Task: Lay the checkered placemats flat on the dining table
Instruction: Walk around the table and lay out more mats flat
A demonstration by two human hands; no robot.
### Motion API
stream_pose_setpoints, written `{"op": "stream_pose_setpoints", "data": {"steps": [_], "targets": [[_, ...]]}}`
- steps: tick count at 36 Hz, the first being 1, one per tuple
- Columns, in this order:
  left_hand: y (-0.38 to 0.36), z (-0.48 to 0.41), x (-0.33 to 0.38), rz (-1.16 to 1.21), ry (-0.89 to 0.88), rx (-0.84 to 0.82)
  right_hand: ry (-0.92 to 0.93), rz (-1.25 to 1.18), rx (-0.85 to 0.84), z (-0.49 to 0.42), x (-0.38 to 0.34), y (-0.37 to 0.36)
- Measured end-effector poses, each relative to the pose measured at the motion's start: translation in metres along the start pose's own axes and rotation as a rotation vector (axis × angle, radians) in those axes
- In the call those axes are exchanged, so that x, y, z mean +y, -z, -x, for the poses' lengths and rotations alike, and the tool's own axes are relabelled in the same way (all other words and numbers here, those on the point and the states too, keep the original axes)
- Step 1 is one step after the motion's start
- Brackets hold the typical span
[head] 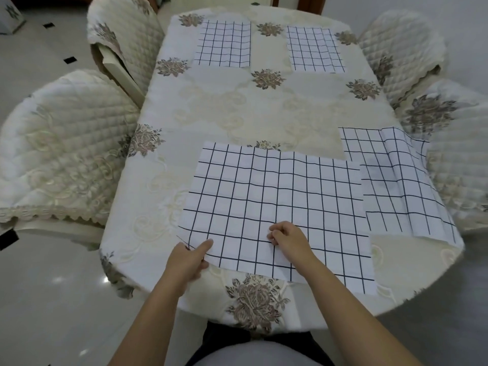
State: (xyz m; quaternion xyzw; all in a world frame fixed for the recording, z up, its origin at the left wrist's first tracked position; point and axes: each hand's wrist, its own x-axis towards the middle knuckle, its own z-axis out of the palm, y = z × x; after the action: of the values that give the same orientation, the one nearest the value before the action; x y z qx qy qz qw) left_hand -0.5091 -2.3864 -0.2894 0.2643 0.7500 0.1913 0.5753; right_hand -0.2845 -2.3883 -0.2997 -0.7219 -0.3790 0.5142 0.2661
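Note:
A white placemat with a dark grid lies on the near part of the dining table, which has a cream floral cloth. My left hand pinches the mat's near left corner, thumb on top. My right hand rests on the mat near its front edge with its fingers curled. A second checkered placemat lies at the right, creased and hanging over the table edge, partly under the near one. Two more checkered placemats lie flat at the far end, one on the left and one on the right.
Quilted cream chairs stand around the table: two on the left and two on the right. A glossy tiled floor surrounds everything. The middle of the tablecloth shows bare floral pattern.

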Motion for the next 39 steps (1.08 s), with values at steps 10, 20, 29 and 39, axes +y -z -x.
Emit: {"op": "stream_pose_setpoints", "data": {"steps": [10,20,29,39], "targets": [[-0.032,0.004,-0.001,0.348,0.154,-0.235,0.018,0.060,-0.057,0.001,-0.002,0.001],[-0.089,0.022,0.001,0.273,0.161,-0.389,0.042,0.088,-0.098,0.001,-0.007,0.009],[-0.094,0.026,0.028,0.523,0.067,-0.397,0.123,0.034,-0.094,-0.001,-0.021,0.026],[-0.081,0.024,0.042,0.709,-0.014,-0.395,0.245,0.098,-0.154,-0.004,-0.042,0.031]]}}
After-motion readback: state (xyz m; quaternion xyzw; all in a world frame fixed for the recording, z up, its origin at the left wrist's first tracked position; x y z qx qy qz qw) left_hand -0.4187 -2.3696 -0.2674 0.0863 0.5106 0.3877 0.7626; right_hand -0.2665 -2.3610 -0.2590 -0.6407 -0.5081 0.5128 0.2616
